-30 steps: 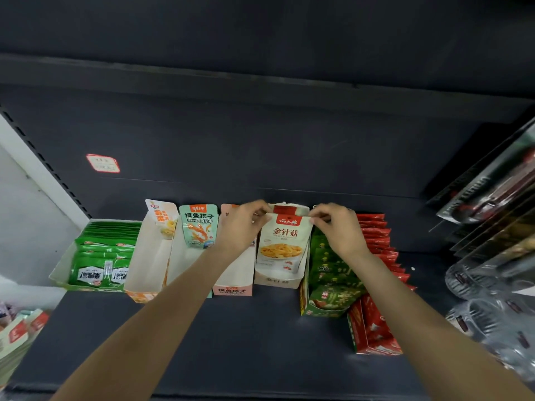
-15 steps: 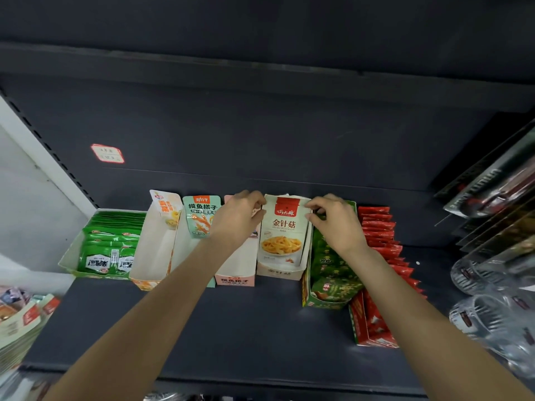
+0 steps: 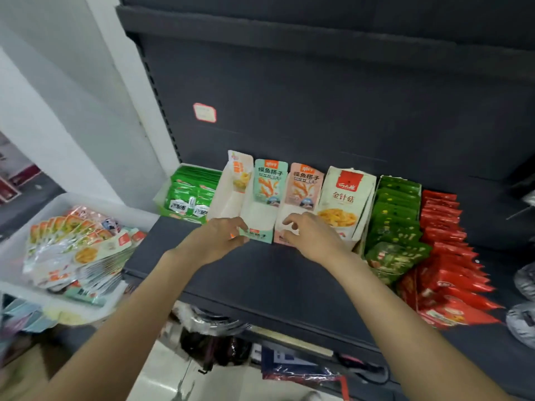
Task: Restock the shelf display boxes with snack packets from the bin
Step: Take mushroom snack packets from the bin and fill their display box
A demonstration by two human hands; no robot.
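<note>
Left hand [image 3: 218, 238] pinches the teal display box [image 3: 258, 218] front; right hand [image 3: 311, 237], fingers loosely curled, touches the pink display box [image 3: 292, 215], mid-shelf [image 3: 260, 273]

Even indoor light, soft blur, wide-angle edge warping

Dark grey metal shelving unit [image 3: 318, 96], back panel bearing small red-bordered label [image 3: 204, 112]. White upright post [image 3: 130, 91] at its left edge. Pale wall [image 3: 58, 96] beyond. Light tiled floor [image 3: 162, 380] below.
</note>
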